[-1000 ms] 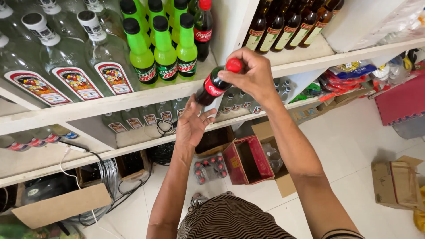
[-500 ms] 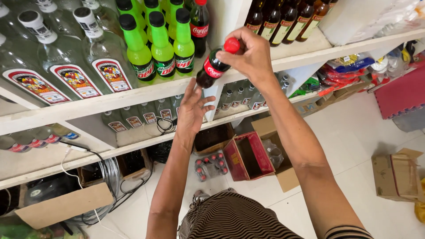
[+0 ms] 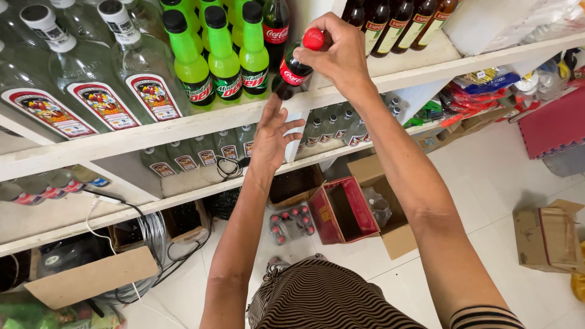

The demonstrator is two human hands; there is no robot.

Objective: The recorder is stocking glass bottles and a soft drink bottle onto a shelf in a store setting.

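Top white shelf [image 3: 183, 125]: clear glass bottles [image 3: 91, 79], green soda bottles [image 3: 222, 58], one dark cola bottle [image 3: 276, 27], brown bottles [image 3: 390, 21] | lower shelf [image 3: 183, 195]: small clear bottles [image 3: 329, 128], cable [image 3: 225, 167] | floor [image 3: 487, 183]: red box [image 3: 341, 210], cardboard boxes [image 3: 545, 234], shrink-wrapped bottle pack [image 3: 292, 222].

The small cola bottle [image 3: 294, 68] sat near the top centre of the frame, a dark bottle with a red cap and a red label band. It was tilted, cap up and to the right, base down and to the left, just above the front edge of the white shelf [image 3: 183, 125]. The right hand [image 3: 341, 52] held it at the neck and cap. The left hand [image 3: 273, 135], fingers spread, hovered just below its base, not touching.
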